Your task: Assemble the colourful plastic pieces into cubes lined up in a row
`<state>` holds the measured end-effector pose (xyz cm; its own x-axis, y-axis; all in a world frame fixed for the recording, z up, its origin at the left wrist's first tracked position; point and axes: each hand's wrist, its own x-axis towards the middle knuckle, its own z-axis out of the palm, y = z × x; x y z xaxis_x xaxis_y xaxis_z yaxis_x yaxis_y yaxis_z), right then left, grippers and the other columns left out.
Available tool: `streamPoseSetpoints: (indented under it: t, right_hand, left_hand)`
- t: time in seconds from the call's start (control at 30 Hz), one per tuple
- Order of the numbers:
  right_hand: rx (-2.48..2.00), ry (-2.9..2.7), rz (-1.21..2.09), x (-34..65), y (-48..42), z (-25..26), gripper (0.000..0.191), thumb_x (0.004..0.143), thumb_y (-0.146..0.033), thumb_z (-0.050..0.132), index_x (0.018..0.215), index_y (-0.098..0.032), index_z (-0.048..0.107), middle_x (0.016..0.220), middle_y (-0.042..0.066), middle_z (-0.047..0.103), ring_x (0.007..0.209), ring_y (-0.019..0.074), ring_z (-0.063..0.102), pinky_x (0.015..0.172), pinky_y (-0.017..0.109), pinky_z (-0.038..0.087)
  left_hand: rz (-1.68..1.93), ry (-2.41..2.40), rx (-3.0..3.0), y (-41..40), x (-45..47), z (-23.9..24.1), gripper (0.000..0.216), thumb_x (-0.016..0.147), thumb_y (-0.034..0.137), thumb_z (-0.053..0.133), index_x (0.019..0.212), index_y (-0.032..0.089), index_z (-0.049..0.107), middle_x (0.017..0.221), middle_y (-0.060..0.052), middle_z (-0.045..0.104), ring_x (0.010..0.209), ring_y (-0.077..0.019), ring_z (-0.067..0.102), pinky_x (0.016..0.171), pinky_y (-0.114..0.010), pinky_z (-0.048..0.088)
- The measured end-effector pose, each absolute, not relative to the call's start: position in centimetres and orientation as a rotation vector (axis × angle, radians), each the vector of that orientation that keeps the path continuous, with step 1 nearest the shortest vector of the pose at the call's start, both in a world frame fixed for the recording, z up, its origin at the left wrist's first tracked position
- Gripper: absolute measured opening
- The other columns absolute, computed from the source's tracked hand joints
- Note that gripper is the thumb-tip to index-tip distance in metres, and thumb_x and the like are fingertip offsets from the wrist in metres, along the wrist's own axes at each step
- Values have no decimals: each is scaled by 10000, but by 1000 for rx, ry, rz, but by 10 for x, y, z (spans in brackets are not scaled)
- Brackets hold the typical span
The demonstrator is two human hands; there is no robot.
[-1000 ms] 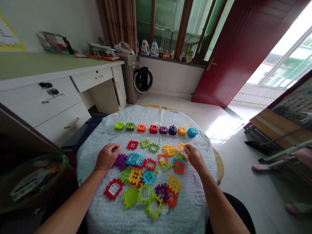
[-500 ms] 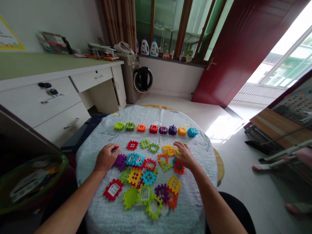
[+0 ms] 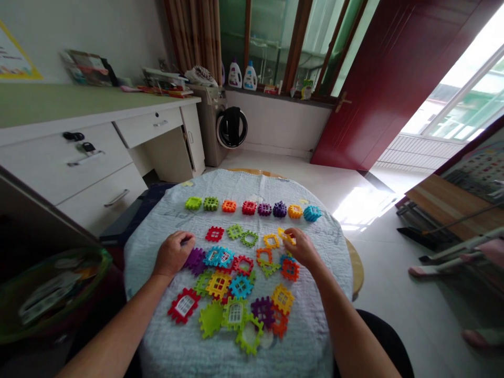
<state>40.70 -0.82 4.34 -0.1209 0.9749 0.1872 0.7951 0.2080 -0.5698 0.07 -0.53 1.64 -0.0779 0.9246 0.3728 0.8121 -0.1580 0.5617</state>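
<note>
My right hand (image 3: 301, 247) pinches a yellow interlocking plastic tile (image 3: 284, 234), lifted at a tilt above the cloth. Left of it lies an open yellow frame tile (image 3: 271, 241), with an orange frame tile (image 3: 264, 255) nearer me. An orange window tile (image 3: 290, 270), lying partly on a blue one, is just below my right hand. My left hand (image 3: 173, 254) rests on the cloth with its fingers curled; what is inside, if anything, is hidden. Beside it lie purple tiles (image 3: 194, 261) and blue window tiles (image 3: 219, 256).
A round table with a pale blue cloth (image 3: 157, 336) bears several more tiles, some overlapping. Along its far side runs a row of stacked tiles, from green (image 3: 193, 203) to blue (image 3: 312, 213). A desk (image 3: 94, 105) stands left, a washing machine (image 3: 210, 126) behind.
My right hand has picked up the yellow tile and raised it slightly, uncovering the yellow frame tile. My left hand stays in place.
</note>
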Motion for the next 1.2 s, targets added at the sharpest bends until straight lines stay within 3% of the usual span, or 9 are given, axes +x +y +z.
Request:
streamPoseSetpoints:
  t: [0.17,0.4,0.6,0.73,0.93,1.2]
  right_hand:
    - [-1795,-1762,493,443,-4,50,296,871,-371,387,780,-198,609,703,35,629,698,176,584,659,275,421]
    - [-1911,-1668,512,450,-2,38,305,851,-349,415,1007,-186,621,661,-1,601,620,164,584,608,258,427]
    - [-2011,-1706,295,441,1,22,259,830,-263,477,988,-182,666,942,83,631,881,192,605,792,275,444]
    - [-2080,-1733,164,443,-1,19,310,843,-266,495,1093,-174,655,1092,114,585,924,202,599,803,286,444]
    - [-1954,-1926,145,442,-3,22,363,788,-340,610,1112,-182,654,1076,93,600,994,229,558,897,322,413]
    - [-2044,-1901,177,439,-4,22,388,745,-381,662,1072,-171,665,1023,98,592,972,243,533,862,326,406]
  left_hand:
    - [1069,1920,2032,-4,-1,13,258,788,391,468,743,195,629,822,-54,678,819,-209,634,816,-303,476]
    - [1069,1923,2034,-4,0,14,258,790,386,464,743,195,630,818,-52,677,817,-209,635,813,-304,477]
    - [1072,1925,2035,-4,0,14,252,786,383,465,736,199,629,813,-53,678,815,-211,635,808,-303,479]
    - [1065,1915,2033,-4,-1,14,251,792,383,464,747,200,629,823,-55,678,824,-211,635,819,-306,476]
    - [1070,1912,2025,-4,-1,13,245,789,388,468,734,206,622,828,-58,682,835,-216,635,821,-312,480]
    - [1068,1932,2006,-4,1,15,253,780,396,467,729,205,624,830,-59,687,830,-218,636,828,-318,486]
